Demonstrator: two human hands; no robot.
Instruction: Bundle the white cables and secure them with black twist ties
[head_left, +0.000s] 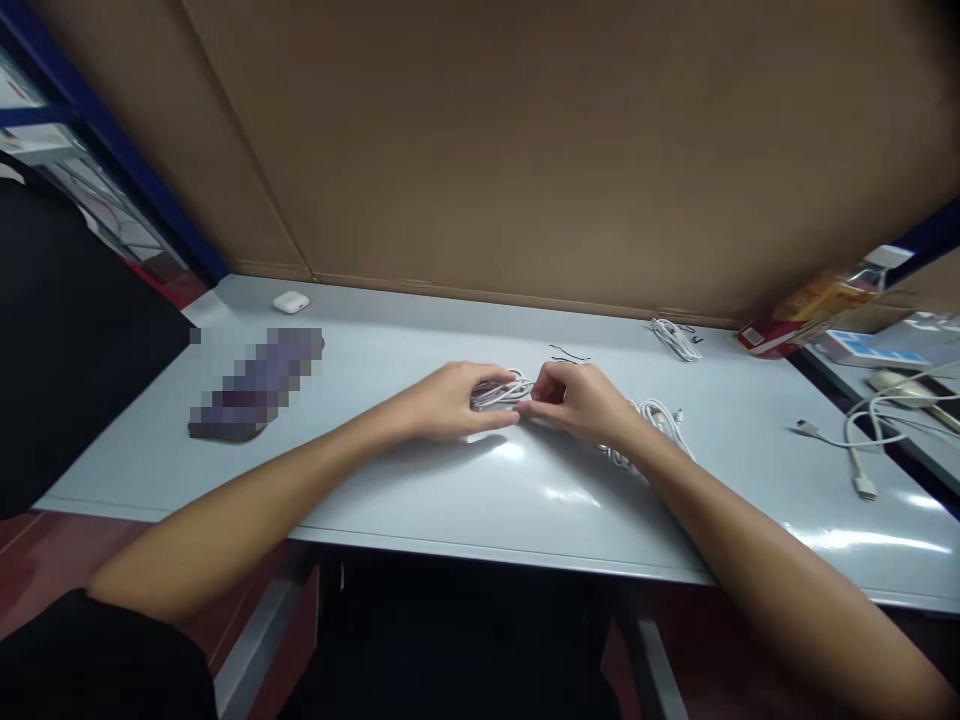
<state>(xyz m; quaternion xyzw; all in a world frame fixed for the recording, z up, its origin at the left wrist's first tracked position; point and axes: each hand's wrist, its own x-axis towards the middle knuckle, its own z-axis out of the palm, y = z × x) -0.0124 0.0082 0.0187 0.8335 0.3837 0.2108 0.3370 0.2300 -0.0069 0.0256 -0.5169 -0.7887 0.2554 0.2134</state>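
Note:
A coiled white cable (pixel 495 393) lies at the middle of the grey table (pixel 450 500). My left hand (pixel 457 402) is wrapped round its left side, thumb and fingers on either side of the coil. At the coil's right end my right hand (pixel 574 398) is closed in a pinch; what its fingertips hold is too small to make out. Just behind the right hand are thin black ties (pixel 570 353). More white cable (pixel 664 420) lies partly hidden under my right wrist.
A bundled white cable (pixel 676 340) is at the back right, near a red and yellow package (pixel 806 312). Loose white cables (pixel 862 440) cross the right side. A blurred-out object (pixel 259 385) and a white case (pixel 291 302) lie left. A brown panel (pixel 487 150) stands behind.

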